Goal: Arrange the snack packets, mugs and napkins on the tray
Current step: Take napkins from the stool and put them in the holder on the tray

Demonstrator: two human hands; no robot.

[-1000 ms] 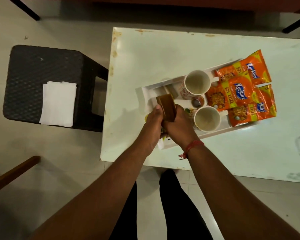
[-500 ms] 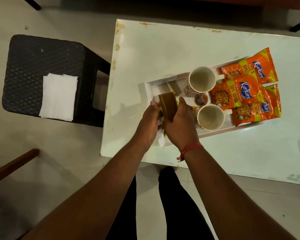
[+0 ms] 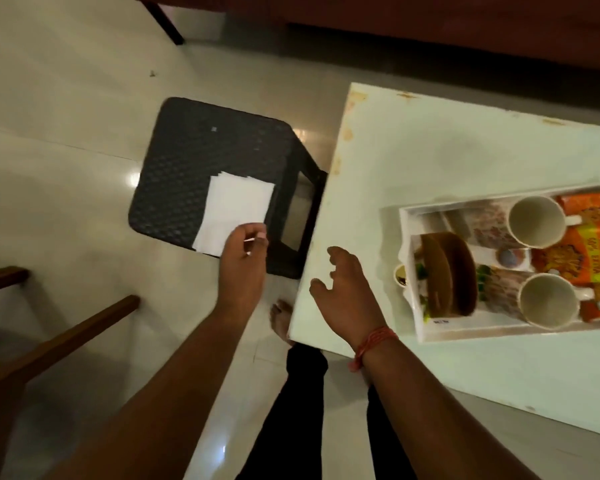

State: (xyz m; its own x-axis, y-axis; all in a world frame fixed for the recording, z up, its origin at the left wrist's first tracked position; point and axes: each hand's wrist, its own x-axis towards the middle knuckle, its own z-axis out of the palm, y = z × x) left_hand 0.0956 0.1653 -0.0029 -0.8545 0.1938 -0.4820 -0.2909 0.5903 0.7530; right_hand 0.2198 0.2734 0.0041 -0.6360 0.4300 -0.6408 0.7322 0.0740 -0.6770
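Listing, left to right:
Stool (image 3: 201,157): one, black, woven texture, rounded corners, on the floor beside the worktop (image 3: 413,161).
Napkins (image 3: 234,211): one white paper stack, squarish, sheets slightly fanned, lying on the stool.
Left hand (image 3: 241,261): grip loosely curled over the stack's near corner; contact unclear.
Right hand (image 3: 349,289): grip spread, empty, above the worktop's edge.
Tray (image 3: 407,216): one, white, rectangular, on the worktop.
Napkin holder (image 3: 447,271): one, brown, rounded, upright in the tray.
Mugs (image 3: 536,220): two, cream, patterned sides, in the tray.
Snack packets (image 3: 589,244): orange, glossy, overlapping; count unclear at the frame's edge.
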